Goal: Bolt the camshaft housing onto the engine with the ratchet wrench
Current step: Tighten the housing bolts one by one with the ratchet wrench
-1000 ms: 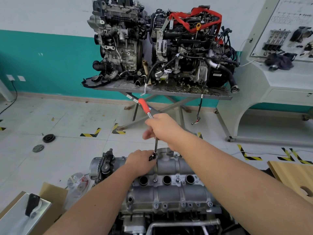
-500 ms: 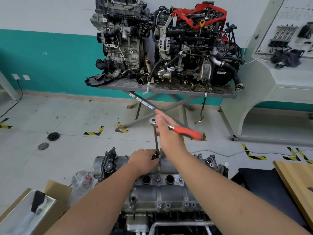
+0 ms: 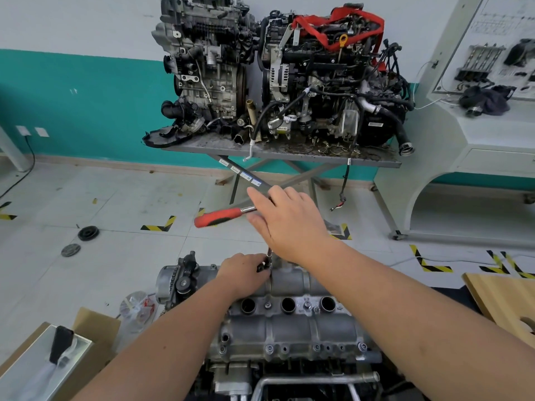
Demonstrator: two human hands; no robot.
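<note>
We steady the socket end of the stiff steel ratchet wrench with the red-and-black grip [image 3: 220, 217] on the far edge of the heavy cast-aluminium camshaft housing [image 3: 289, 328], left hand [image 3: 244, 273] pinching low, right hand [image 3: 289, 221] loosely spread over the head, judging the slim extension prone to slipping.

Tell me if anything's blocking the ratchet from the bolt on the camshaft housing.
Nothing visible does. The ratchet wrench already stands on its extension at the far edge of the camshaft housing; the left hand steadies the socket end and the right hand covers the ratchet head.
</note>
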